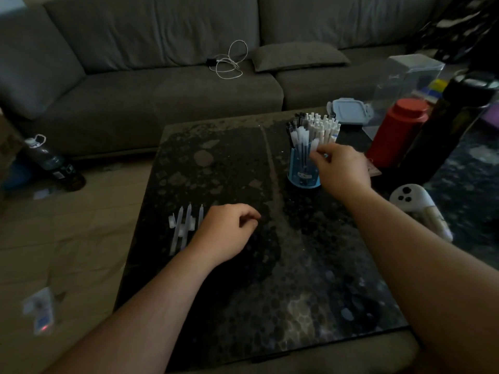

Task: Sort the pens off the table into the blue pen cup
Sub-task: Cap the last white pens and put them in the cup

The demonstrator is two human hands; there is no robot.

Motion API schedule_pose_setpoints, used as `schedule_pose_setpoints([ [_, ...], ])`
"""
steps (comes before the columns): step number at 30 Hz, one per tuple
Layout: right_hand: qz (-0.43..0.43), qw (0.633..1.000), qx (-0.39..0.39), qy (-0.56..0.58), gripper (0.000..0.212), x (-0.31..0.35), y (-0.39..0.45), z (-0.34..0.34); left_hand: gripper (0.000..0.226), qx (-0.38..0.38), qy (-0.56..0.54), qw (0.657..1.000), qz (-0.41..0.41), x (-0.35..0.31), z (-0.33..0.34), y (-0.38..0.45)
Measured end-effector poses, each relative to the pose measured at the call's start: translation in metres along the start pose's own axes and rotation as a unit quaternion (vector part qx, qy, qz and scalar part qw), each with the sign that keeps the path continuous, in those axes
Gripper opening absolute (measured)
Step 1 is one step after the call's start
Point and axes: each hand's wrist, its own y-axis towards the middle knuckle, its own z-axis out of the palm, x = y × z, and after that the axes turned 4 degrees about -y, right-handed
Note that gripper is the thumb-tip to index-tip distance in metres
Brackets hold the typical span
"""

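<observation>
The dark patterned table (243,279) was taken as the reference for all positions. The blue pen cup (301,168) stood upright on the table near its far right corner, packed with white and dark pens (317,128) standing on end. The right hand (341,168) was at the cup's right side, at rim height, its fingertips pinched on what appeared to be a white pen (314,144) among those in the cup; blur prevented confirming the grip. The left hand (228,233) rested near the table's left edge, about midway along it, fingers curled inward with thumb and forefinger close together; whether anything was held between them could not be told. Just left of that hand, a few loose pens (183,228) lay side by side on the table, close to its left edge, tips pointing toward the far side.

The table's centre and near half carried nothing, leaving open room between the loose pens and the cup. The right edge was crowded: a red canister (397,130) and a tall dark bottle (448,122) stood just right of the cup, a lidded plastic container (351,110) sat at the far right corner, and a clear box (405,82) stood behind it. A white controller (413,201) lay off the right edge. Beyond the far edge was a grey sofa (162,90) bearing a coiled white cable (231,60). A dark bottle (51,163) lay on the floor off the left side.
</observation>
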Motion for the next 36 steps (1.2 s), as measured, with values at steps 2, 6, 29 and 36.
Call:
schedule_pose_setpoints([
  [2, 0.001, 1.0, -0.001, 0.011, 0.03, 0.001, -0.001, 0.0, 0.022, 0.003, -0.001, 1.0, 0.004, 0.003, -0.001, 0.001],
  [6, 0.003, 1.0, 0.008, 0.025, 0.029, 0.0, -0.001, 0.0, 0.021, -0.004, -0.001, 1.0, 0.003, 0.005, -0.003, 0.001],
  [29, -0.345, 0.888, 0.279, -0.118, 0.044, 0.094, -0.116, 0.125, 0.021, -0.112, 0.079, 0.977, -0.163, 0.08, -0.06, 0.011],
  [36, -0.264, 0.925, 0.239, -0.13, 0.031, 0.097, -0.11, 0.117, 0.022, -0.108, 0.115, 0.974, -0.159, 0.077, -0.055, 0.016],
])
